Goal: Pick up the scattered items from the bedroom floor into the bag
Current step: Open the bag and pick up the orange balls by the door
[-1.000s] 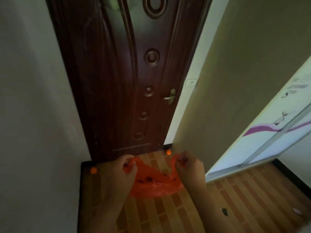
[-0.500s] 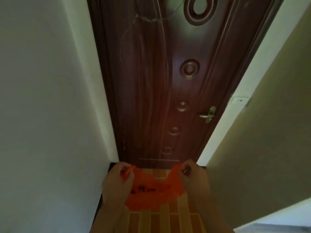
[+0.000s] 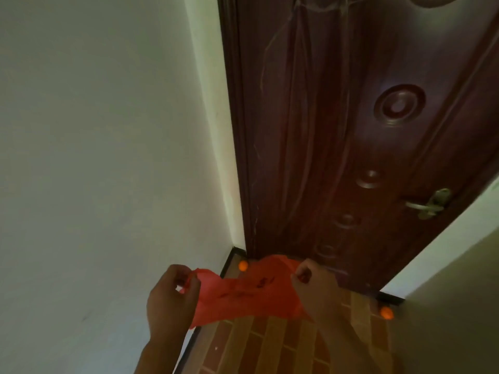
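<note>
A thin red plastic bag (image 3: pixel 243 298) with dark print hangs stretched between my two hands above the floor. My left hand (image 3: pixel 171 300) pinches its left handle, fingers curled. My right hand (image 3: pixel 314 290) grips the right handle. One small orange ball (image 3: pixel 243 265) lies on the floor in the corner where the left wall meets the door. A second orange ball (image 3: pixel 386 313) lies at the right, by the foot of the right wall.
A dark brown door (image 3: pixel 351 144) with a metal handle (image 3: pixel 428 205) stands shut straight ahead. White walls close in on both sides. The floor (image 3: pixel 270 346) is brown brick-patterned tile with a black skirting strip along the left wall.
The view has swung to the left, so the door now sits at the right. The bag stays stretched between both hands, and both orange balls have come into view again.
</note>
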Demonstrator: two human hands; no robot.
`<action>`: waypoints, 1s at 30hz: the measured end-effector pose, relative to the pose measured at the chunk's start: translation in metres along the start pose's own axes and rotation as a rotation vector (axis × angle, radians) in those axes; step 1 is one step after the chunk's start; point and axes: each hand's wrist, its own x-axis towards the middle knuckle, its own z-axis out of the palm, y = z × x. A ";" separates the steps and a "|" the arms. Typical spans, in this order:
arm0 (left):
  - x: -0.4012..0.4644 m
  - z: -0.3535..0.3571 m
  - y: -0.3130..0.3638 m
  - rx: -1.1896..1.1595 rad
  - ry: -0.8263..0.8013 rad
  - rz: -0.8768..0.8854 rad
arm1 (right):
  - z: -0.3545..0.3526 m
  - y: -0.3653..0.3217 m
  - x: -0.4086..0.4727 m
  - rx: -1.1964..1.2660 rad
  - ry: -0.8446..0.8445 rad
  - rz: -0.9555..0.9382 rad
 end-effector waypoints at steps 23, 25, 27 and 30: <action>0.158 0.137 -0.110 0.004 -0.272 -0.102 | 0.153 0.008 0.126 -0.088 -0.081 0.115; 0.168 0.156 -0.122 0.029 -0.269 -0.151 | 0.169 0.019 0.142 -0.102 -0.116 0.140; 0.177 0.177 -0.135 0.054 -0.267 -0.199 | 0.190 0.037 0.159 -0.098 -0.162 0.168; 0.192 0.216 -0.157 0.109 -0.283 -0.256 | 0.227 0.069 0.186 -0.080 -0.202 0.171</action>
